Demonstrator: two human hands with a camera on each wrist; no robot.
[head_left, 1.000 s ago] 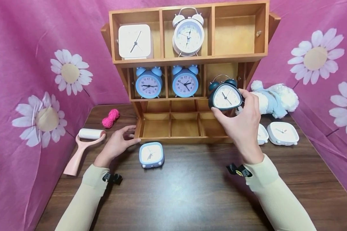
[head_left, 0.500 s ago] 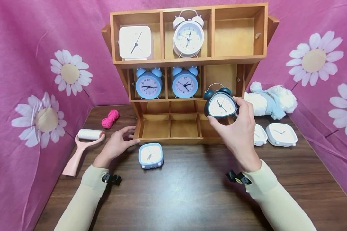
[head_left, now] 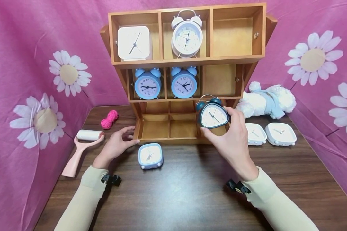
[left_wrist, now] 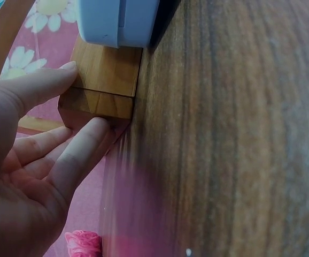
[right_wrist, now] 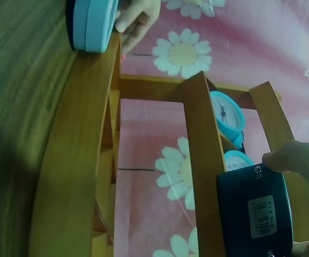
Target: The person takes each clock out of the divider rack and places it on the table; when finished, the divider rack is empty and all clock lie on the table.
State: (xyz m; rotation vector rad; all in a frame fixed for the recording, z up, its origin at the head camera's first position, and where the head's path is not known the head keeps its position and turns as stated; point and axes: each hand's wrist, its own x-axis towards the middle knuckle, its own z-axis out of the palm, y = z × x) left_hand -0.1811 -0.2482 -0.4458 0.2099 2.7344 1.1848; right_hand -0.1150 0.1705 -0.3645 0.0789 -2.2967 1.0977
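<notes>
My right hand [head_left: 231, 138] pinches a dark green triangular alarm clock [head_left: 214, 115] with twin bells between thumb and fingers. The clock is upright, its white face towards me, overlapping the lower right compartments in the head view. Its labelled underside [right_wrist: 261, 214] shows in the right wrist view. At the lower left corner of the wooden shelf [head_left: 182, 141], my left hand [head_left: 115, 144] rests its fairly straight fingers on the side, thumb at the front. A small blue square clock [head_left: 150, 155] stands on the table just in front of that corner.
On the upper tiers stand a white square clock [head_left: 134, 43], a white twin-bell clock [head_left: 187, 38] and two blue twin-bell clocks [head_left: 148, 86]. White clocks [head_left: 281, 134] and a plush toy [head_left: 269, 101] lie right; a lint roller [head_left: 79, 150] and pink yarn [head_left: 109, 119] lie left.
My right hand has carried the dark green clock down and to the left, from the middle tier's right compartment towards the lower tier. The left hand keeps its place on the shelf corner.
</notes>
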